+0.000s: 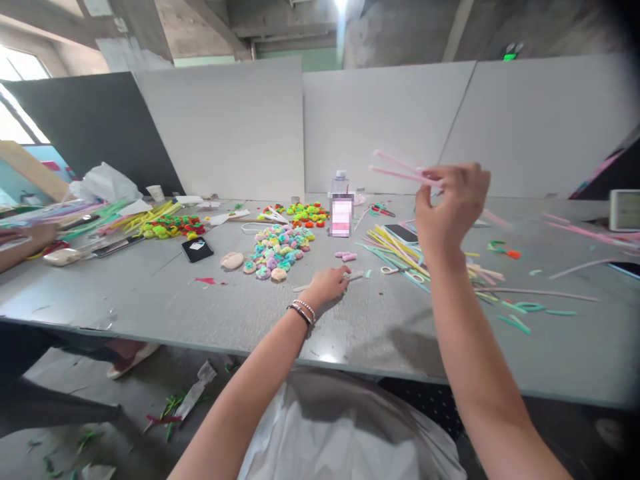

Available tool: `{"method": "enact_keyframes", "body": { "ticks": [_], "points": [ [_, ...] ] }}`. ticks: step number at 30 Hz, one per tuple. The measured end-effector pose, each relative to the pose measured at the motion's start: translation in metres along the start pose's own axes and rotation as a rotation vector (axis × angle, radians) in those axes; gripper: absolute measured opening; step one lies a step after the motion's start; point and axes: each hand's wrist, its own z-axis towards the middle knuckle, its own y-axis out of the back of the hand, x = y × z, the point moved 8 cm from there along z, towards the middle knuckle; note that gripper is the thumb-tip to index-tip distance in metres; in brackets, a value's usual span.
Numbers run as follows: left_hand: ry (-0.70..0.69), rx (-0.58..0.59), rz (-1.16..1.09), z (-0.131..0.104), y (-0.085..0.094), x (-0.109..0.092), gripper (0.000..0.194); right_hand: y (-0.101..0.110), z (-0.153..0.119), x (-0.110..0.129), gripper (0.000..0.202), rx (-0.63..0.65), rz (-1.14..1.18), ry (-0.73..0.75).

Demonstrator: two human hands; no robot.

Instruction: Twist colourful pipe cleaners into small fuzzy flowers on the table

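At the far left, a co-worker's hand (35,237) reaches in over the table's edge. Next comes a pile of pastel fuzzy pieces (280,250), just beyond and to the left of the left hand (327,285). This hand lies low at the tabletop, over a thin strip (356,277) that shows on both sides of it; whether it grips the strip, I cannot tell. Short pink-purple rolls (345,256) lie just beyond its fingers. Farther right, white-handled scissors (403,272) rest by loose coloured stems (387,241). Above these, pink stems (405,175) point leftward, pinched between thumb and fingers of the raised right hand (453,203), well apart from the left.
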Motion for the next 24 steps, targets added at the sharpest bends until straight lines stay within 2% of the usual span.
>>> {"method": "enact_keyframes", "body": {
  "ticks": [2, 3, 6, 8, 10, 14, 18, 20, 22, 24],
  "points": [
    [-0.01, -0.018, -0.018, -0.001, 0.003, -0.002, 0.041, -0.016, -0.014, -0.021, 0.023, 0.049, -0.039, -0.083],
    [-0.02, -0.023, -0.027, -0.001, 0.004, -0.003, 0.041, -0.031, -0.025, -0.036, 0.022, 0.109, -0.066, -0.137],
    [-0.04, -0.024, -0.036, -0.001, 0.006, -0.008, 0.042, -0.084, -0.068, -0.083, 0.022, 0.373, -0.159, -0.294],
    [-0.03, -0.052, -0.033, -0.001, 0.009, -0.01, 0.039, -0.1, -0.094, -0.105, 0.027, 0.415, -0.209, -0.42],
    [-0.015, -0.107, -0.041, -0.002, 0.015, -0.012, 0.037, -0.111, -0.109, -0.111, 0.031, 0.456, -0.213, -0.454],
    [0.05, -0.191, -0.072, -0.004, 0.025, -0.01, 0.034, -0.114, -0.106, -0.103, 0.028, 0.46, -0.075, -0.464],
    [0.125, -0.214, -0.074, -0.003, 0.025, -0.004, 0.036, -0.099, -0.091, -0.11, 0.029, 0.319, 0.125, -0.533],
    [0.14, -0.22, -0.085, -0.002, 0.025, -0.002, 0.037, -0.092, -0.087, -0.11, 0.033, 0.263, 0.225, -0.515],
    [0.142, -0.249, -0.097, -0.003, 0.028, -0.001, 0.038, -0.092, -0.089, -0.104, 0.034, 0.29, 0.337, -0.482],
    [0.162, -0.296, -0.113, -0.004, 0.034, 0.001, 0.039, -0.096, -0.093, -0.092, 0.035, 0.378, 0.417, -0.459]
  ]
}}
